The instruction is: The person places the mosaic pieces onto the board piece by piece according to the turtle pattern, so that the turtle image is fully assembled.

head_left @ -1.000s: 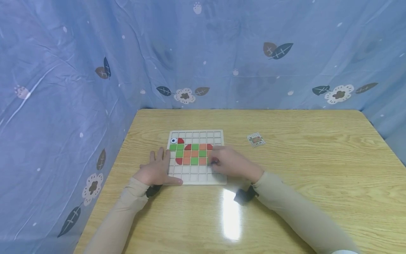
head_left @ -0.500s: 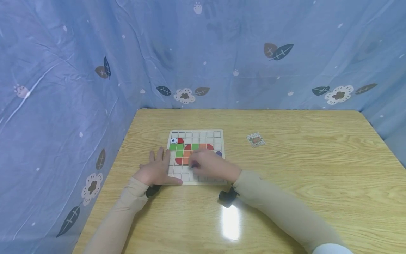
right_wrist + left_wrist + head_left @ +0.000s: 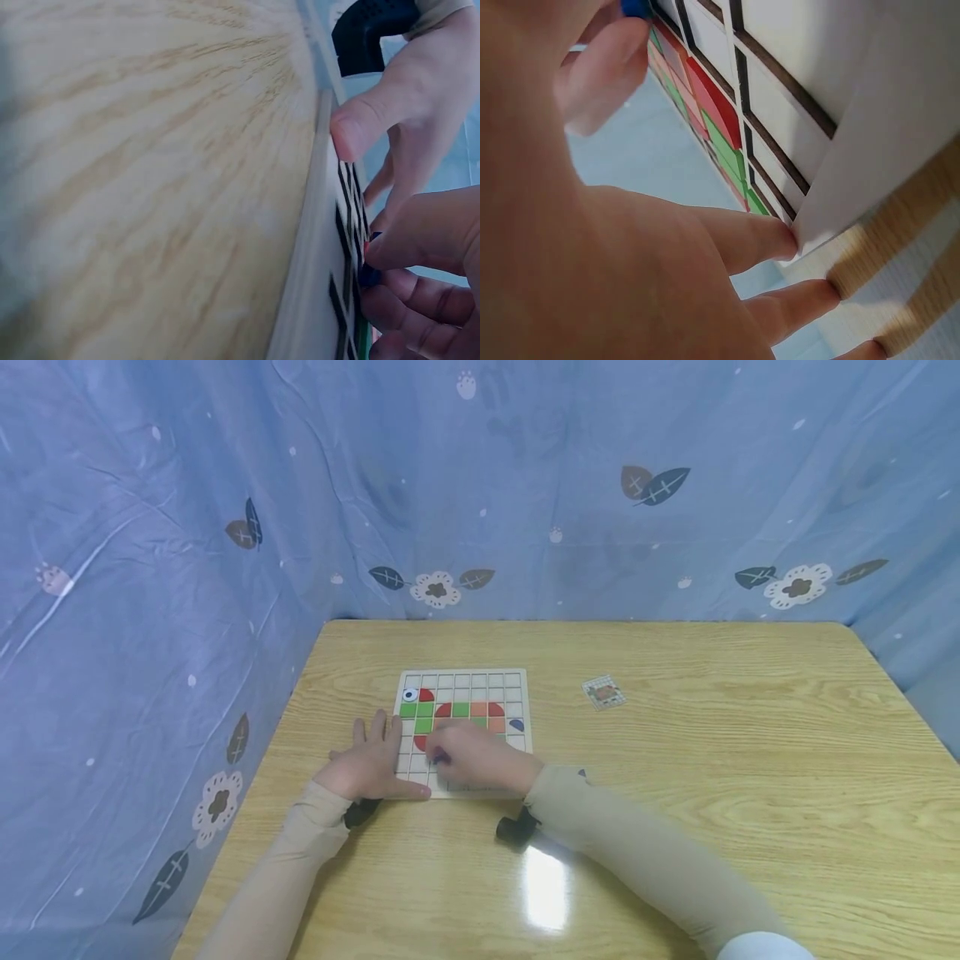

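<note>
A white gridded puzzle board lies on the table, with green, orange and red tiles set in its cells. My left hand rests with spread fingers along the board's left edge, its thumb on the near edge. Over the lower left-middle cells, my right hand pinches a small dark blue tile between thumb and fingers, close to the board. It hides several tiles behind it. A round eye tile sits at the upper left, and another blue tile, half-round, lies in the right-hand column.
A small picture card with a coloured grid pattern lies right of the board. The wooden table meets a blue patterned curtain at the back and left. Each wrist bears a black device.
My right hand has moved left across the board from its right side, uncovering the half-round blue tile in the right-hand column. The left hand has stayed in place.
</note>
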A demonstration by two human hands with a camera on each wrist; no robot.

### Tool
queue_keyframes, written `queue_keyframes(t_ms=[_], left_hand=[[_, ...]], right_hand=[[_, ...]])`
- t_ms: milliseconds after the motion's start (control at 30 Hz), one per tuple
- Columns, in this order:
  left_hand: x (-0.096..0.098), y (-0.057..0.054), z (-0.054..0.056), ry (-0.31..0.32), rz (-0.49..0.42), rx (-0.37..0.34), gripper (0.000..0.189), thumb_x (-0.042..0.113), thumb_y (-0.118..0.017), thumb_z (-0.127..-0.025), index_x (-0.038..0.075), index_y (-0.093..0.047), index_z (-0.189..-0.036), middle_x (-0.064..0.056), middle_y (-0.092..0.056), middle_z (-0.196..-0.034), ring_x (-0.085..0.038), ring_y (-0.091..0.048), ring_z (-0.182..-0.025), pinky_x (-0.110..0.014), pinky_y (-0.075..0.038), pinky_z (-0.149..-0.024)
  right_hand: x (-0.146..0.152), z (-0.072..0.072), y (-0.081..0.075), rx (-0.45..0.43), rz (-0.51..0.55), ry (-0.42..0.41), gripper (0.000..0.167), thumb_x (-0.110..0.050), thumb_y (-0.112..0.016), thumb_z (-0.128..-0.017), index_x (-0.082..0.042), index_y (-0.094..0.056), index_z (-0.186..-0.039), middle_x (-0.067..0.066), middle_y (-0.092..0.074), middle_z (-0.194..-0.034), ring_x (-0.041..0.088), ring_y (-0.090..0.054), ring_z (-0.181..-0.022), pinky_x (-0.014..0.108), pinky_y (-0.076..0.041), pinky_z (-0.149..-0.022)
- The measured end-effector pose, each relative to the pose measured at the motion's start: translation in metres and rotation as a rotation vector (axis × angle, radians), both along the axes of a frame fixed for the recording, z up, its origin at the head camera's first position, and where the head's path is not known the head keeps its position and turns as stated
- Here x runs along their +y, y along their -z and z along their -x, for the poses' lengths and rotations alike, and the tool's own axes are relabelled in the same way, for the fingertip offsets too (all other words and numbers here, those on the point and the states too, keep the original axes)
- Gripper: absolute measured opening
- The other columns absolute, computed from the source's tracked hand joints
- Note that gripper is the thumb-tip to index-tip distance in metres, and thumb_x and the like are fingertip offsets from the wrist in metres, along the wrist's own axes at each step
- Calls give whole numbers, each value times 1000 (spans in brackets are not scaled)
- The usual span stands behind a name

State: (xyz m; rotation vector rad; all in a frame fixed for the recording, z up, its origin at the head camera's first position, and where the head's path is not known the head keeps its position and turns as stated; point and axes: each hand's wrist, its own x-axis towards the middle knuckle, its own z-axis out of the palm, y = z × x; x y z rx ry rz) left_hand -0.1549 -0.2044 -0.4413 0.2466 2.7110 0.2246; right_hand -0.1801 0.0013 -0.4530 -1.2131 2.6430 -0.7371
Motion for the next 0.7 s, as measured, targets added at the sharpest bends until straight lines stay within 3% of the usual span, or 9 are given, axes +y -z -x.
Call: queue_keyframes(t_ms=[433, 700], left_hand=[[0, 0, -2, 0, -1, 2, 135, 76, -77, -75, -3, -14, -165, -34, -8, -169, -66, -9, -151, -93, -29, -91], [0, -1, -2, -6, 4, -1, 136, 77, -77, -75, -3, -14, -165, -34, -8, -169, -65, -9, -152, -93, -28, -92]], right_hand=[[-7, -1, 10, 108, -3, -8, 17, -6, -70, -91, -14, -80, -102, -2, -71, -99, 11, -64, -90, 22, -54, -85], [-3, -5, 8, 87, -11, -19, 19, -9, -70, -93, -16, -83, -105, -5, -69, -96, 9, -60, -89, 20, -53, -81]])
